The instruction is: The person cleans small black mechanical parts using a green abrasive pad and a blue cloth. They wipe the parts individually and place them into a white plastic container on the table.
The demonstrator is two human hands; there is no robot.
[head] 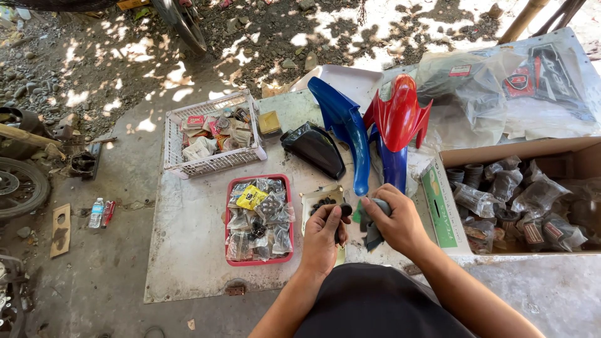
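My left hand (324, 236) grips a small black rubber part (344, 213) near the middle of the board. Right beside it, my right hand (397, 222) clutches a grey cloth (374, 233) pressed against that part. Just beyond my hands lies an open small box (319, 203) with several dark pieces in it. My dark-clad lap fills the lower edge.
A red tray (285, 186) of bagged parts sits left of my hands, a white basket (177, 125) of packets behind it. Blue fender (347, 125), red fender (400, 112) and black cover (315, 149) lie ahead. A cardboard box (441, 206) of bagged parts stands right. Wheel (19, 188) at left.
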